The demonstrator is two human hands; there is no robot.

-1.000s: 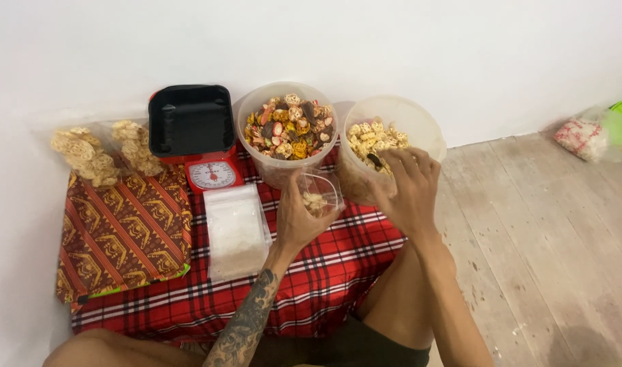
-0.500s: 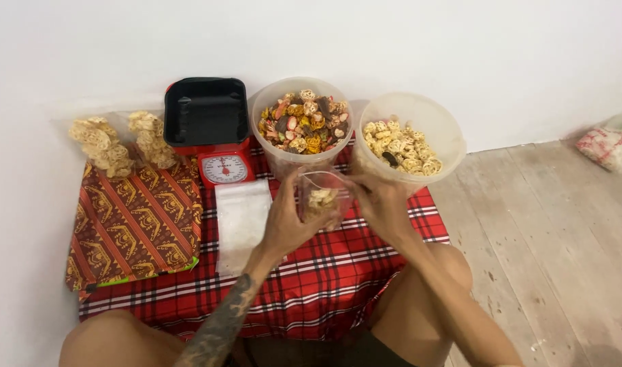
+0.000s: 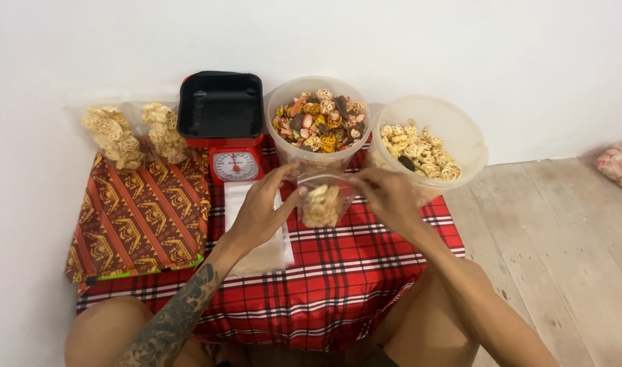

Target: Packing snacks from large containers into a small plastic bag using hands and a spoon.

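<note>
Since a second ago your right hand (image 3: 391, 198) has come away from the pale-snack tub and is now meeting your left hand (image 3: 260, 212) at the small clear bag (image 3: 322, 202), which is looking fuller than before. You are holding that bag up between both hands, above the red plaid cloth (image 3: 338, 272) and just in front of the two tubs. Your left fingers are closing on the bag's left edge near its mouth, and your right fingers are pinching the right edge at the top, so both hands are gripping it. Pale ring-shaped snacks are sitting in its lower half.

Just behind the bag, the tub of mixed coloured snacks (image 3: 318, 122) is standing upright, and to its right the tub of pale snacks (image 3: 426, 146) is tilting slightly toward you, with one dark piece showing among them. Left of the coloured tub, the red kitchen scale (image 3: 224, 129) is sitting with its black tray on top and its dial facing you. Under your left wrist a stack of empty clear bags (image 3: 256, 238) is lying flat on the cloth. Further left, a patterned red and gold box (image 3: 144, 217) is lying flat, with two filled snack packs (image 3: 137, 136) resting at its far edge against the white wall (image 3: 392, 41). Bare wooden floorboards (image 3: 569, 258) are running off to your right.
</note>
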